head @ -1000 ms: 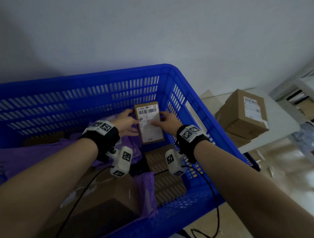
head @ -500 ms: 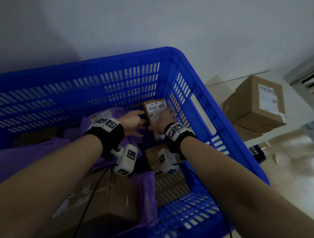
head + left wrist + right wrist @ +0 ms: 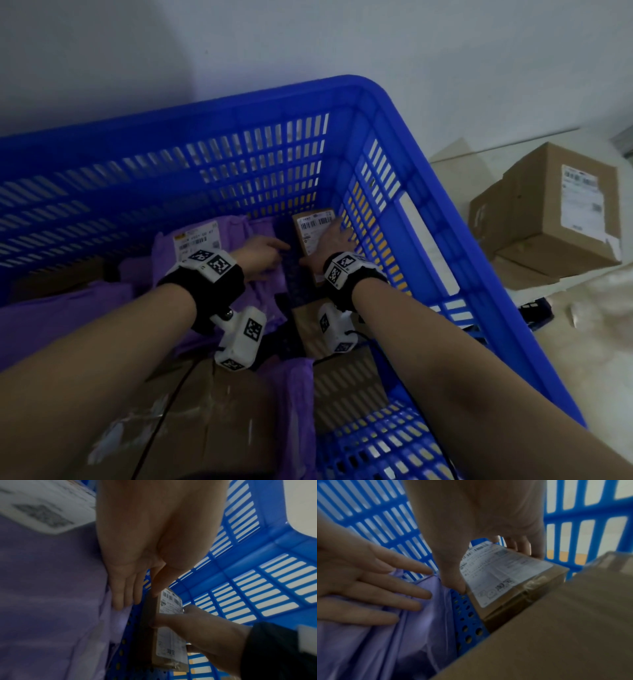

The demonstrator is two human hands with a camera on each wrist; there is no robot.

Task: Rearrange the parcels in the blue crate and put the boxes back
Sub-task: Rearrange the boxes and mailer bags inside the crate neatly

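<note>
Right hand [image 3: 330, 236] grips a small box [image 3: 313, 228] in the crate's [image 3: 424, 178] far right corner; left hand [image 3: 260, 251], released, presses a purple parcel [image 3: 236, 233]. Boxes [image 3: 548, 209] outside remain.

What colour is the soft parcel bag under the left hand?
Purple; the soft parcel bag under the left hand shows best in the right wrist view.

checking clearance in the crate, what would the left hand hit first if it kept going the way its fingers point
Probably the small brown cardboard box with a white label: the left hand lies open on the purple plastic mailer bag, fingers aimed at that box, which the right hand holds. Depth is uncertain.
</note>
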